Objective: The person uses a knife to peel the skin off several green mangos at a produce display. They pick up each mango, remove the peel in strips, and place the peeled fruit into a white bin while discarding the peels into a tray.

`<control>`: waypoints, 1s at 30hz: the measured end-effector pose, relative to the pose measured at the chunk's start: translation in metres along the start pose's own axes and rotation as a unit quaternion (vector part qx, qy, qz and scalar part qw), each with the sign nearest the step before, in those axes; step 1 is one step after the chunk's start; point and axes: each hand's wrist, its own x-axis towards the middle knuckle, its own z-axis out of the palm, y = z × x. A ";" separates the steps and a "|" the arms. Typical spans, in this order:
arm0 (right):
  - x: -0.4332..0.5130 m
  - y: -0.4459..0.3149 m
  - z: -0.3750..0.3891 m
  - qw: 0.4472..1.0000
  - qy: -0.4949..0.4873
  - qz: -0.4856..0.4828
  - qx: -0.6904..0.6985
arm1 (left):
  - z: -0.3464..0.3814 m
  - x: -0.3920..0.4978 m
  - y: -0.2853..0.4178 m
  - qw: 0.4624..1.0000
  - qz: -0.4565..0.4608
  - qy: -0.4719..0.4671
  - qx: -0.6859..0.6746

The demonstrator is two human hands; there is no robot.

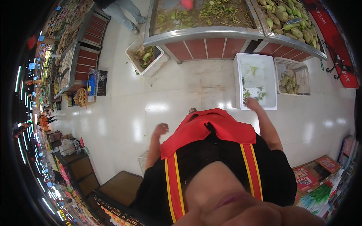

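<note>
My right hand (250, 103) is over the near left part of a white foam box (275, 84) on the floor. Green leafy scraps (246, 93) lie right beside its fingers, and whether it grips any cannot be told. More loose leaves (260, 94) are scattered on the bottom of the box. Out to the left, my left hand (161, 129) hangs above the floor with loosely bent fingers and nothing visible in it. Next to the foam box stands a pale plastic crate (306, 75) with several greenish root vegetables (288, 83) inside.
A metal-edged display stand (203, 33) bears leafy trimmings, beside a heap of green radishes (282, 17). Another foam box (158, 63) holds vegetable waste. A person's legs (124, 14) are at upper left. Dark stands (121, 188) lie behind my left side; cartons (314, 172) stand at lower right.
</note>
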 end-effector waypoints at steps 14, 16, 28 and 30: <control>-0.026 -0.298 -0.293 0.840 0.200 -0.309 0.399 | -0.134 -0.074 0.314 0.824 0.412 0.261 -0.288; -0.024 -0.232 -0.319 0.784 0.324 -0.181 0.499 | -0.170 -0.085 0.230 0.822 0.274 0.316 -0.388; -0.040 -0.008 -0.014 0.832 -0.001 0.192 0.521 | -0.013 -0.037 -0.015 0.719 -0.086 0.194 -0.661; -0.040 -0.019 -0.007 0.854 -0.027 0.165 0.492 | -0.012 -0.045 0.016 0.813 -0.028 0.194 -0.548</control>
